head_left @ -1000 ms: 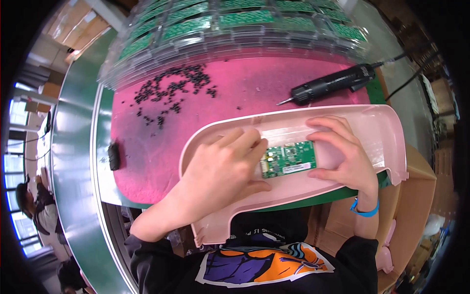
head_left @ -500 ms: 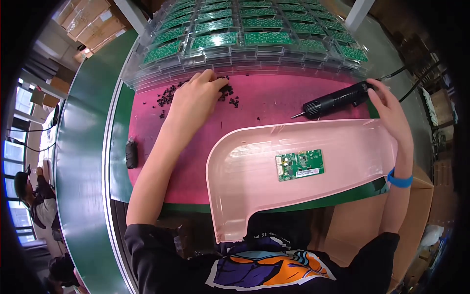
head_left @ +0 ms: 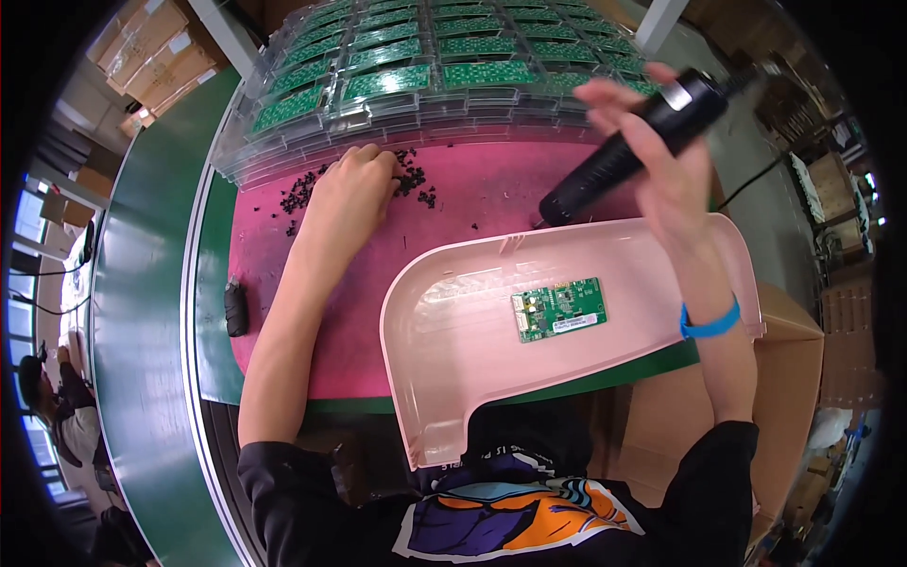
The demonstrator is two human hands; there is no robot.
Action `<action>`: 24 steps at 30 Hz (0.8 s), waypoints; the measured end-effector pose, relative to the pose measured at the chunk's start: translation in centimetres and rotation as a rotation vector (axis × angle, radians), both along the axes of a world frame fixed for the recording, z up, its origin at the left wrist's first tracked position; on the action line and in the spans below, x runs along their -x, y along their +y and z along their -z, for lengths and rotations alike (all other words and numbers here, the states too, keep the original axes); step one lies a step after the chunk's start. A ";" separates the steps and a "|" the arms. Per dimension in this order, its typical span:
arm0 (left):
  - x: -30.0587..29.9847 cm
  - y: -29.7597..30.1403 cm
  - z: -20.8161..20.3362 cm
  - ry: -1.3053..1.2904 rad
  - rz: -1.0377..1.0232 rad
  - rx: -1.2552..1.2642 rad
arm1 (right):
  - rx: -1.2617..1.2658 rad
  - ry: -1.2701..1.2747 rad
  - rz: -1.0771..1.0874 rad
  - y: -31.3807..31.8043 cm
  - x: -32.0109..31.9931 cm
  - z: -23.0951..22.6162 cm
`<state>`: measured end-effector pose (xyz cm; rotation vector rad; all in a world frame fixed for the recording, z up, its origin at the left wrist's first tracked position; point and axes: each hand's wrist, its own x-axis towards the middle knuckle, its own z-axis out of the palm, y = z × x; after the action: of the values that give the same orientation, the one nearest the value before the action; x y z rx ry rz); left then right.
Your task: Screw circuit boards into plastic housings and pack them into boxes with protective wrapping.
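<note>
My right hand (head_left: 666,156) grips a black, cylindrical electric screwdriver (head_left: 631,151), tip tilted down-left over the pink tray (head_left: 453,321), while left hand (head_left: 348,184), fingers curled, picks at small black screws (head_left: 411,180).

Hidden and unclear parts

The left hand (head_left: 351,184) covers its own fingertips among the screws (head_left: 408,180), too small to tell apart. The right hand (head_left: 661,161) hides the screwdriver's (head_left: 628,146) middle; its tip is behind the tray (head_left: 472,378) rim.
</note>
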<state>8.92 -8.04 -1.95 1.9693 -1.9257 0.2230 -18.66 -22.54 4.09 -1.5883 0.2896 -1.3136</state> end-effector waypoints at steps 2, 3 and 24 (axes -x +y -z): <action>0.1 0.0 -0.3 -0.009 -0.001 0.007 | -0.134 0.120 -0.115 -0.2 -0.2 0.6; 0.2 0.1 -0.5 0.025 -0.006 0.043 | -0.289 0.073 -0.190 -0.3 -0.4 0.9; 13.3 4.1 -5.2 0.573 0.511 0.057 | 0.130 -0.371 -0.528 8.3 5.8 -5.2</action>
<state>-4.42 -3.98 3.26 1.2493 -1.9035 -0.3794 -24.49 -14.26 9.30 -1.3617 -0.4267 -1.1871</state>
